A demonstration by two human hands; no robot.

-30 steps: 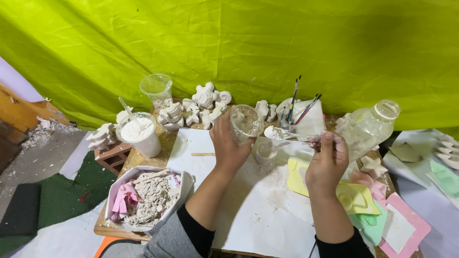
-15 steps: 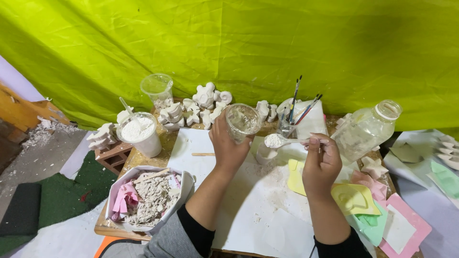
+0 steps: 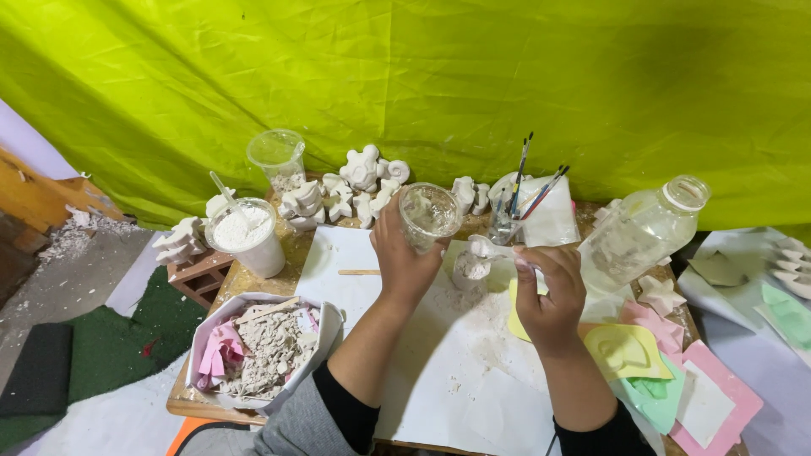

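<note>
The left hand (image 3: 404, 257) grasps a clear plastic cup (image 3: 429, 214), its fingers wrapped round the side, and holds it tilted above a small white mould (image 3: 470, 268) that stands on the white paper (image 3: 456, 371) covering the tabletop (image 3: 253, 279). The right hand (image 3: 549, 291) has its fingers closed on a white plastic spoon (image 3: 488, 247), whose bowl hangs between the cup's rim and the top of the mould. White powder lies scattered on the paper around the mould. Behind stand a tub of white powder (image 3: 245, 236), a row of white plaster figures (image 3: 355, 190), a jar of paintbrushes (image 3: 511, 215) and a large clear bottle (image 3: 638, 232); a box of broken plaster (image 3: 262, 346) sits at the near left. The risk seems to lie in the tilt: if the cup tips further or the spoon misses the small opening, the mix would likely run over the mould's edge onto the paper. The right wrist also hovers near the coloured sheets (image 3: 629, 350), which a spill could soil
</note>
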